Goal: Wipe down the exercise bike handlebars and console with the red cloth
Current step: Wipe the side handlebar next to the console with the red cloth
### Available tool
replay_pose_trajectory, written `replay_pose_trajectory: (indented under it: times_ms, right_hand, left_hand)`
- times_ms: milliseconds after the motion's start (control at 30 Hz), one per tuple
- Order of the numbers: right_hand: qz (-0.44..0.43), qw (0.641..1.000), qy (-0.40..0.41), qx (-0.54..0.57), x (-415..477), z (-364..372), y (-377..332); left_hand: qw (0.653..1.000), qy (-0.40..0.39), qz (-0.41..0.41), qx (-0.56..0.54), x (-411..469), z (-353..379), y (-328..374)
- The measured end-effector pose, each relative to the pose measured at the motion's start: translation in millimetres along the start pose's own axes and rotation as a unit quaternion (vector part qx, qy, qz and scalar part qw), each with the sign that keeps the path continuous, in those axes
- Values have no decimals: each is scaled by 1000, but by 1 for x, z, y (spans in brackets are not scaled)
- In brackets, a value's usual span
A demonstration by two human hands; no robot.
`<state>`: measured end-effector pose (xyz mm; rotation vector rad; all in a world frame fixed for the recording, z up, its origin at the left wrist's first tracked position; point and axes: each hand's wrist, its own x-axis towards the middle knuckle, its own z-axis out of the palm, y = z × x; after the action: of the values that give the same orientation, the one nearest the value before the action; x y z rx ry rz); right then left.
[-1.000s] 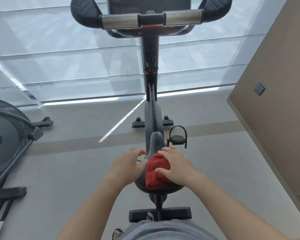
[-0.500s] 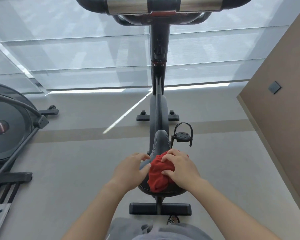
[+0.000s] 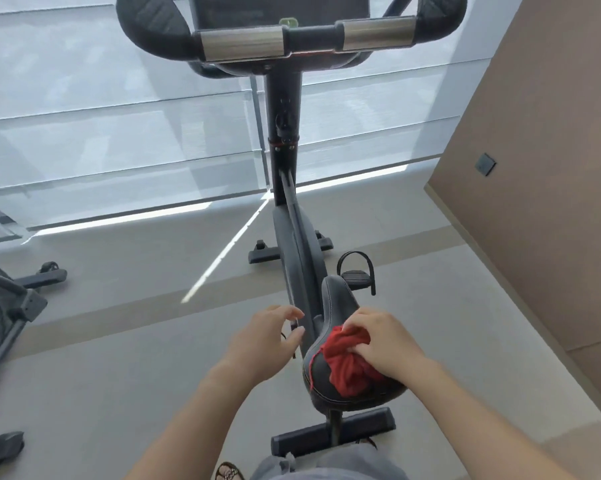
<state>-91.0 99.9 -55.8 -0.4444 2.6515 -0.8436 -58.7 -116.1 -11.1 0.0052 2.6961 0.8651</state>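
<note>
Here the exercise bike (image 3: 285, 98) stands lengthwise ahead of the person. Its column rises to the handlebars (image 3: 243, 46) at the top of the view, and the dark console (image 3: 278, 8) sits just behind them, partly cut off by the frame edge. Both are well apart from the hands, so by my reading the wiping has not begun. Nearer, the saddle (image 3: 337, 299) serves as a rest, with the red cloth (image 3: 344, 368) bunched on its rear half. The right hand (image 3: 389, 344) sits over the cloth, its grip curled in, fingers and thumb pinching the crumpled folds. It is likely gathering a wad that can be carried up to the bars. The left hand (image 3: 261, 344) hovers just beside the saddle's left edge, its grip loosely curled and holding nothing. Whether it touches the frame I cannot tell.
</note>
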Motion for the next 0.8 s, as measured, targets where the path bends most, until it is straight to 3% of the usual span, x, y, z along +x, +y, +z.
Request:
replay_pose_trajectory:
  times_ms: [300,533,800]
  right_hand:
    - [32,982,132,131,21,18,-116]
    - [-21,974,128,185,62,47,-219]
    - [-103,975,125,155,103,52,-306]
  left_hand:
    - [998,30,55,6,-26,-85,-82]
    - [993,102,54,30,-58,-164,-144]
    - [981,180,50,48,-81,-235,-174]
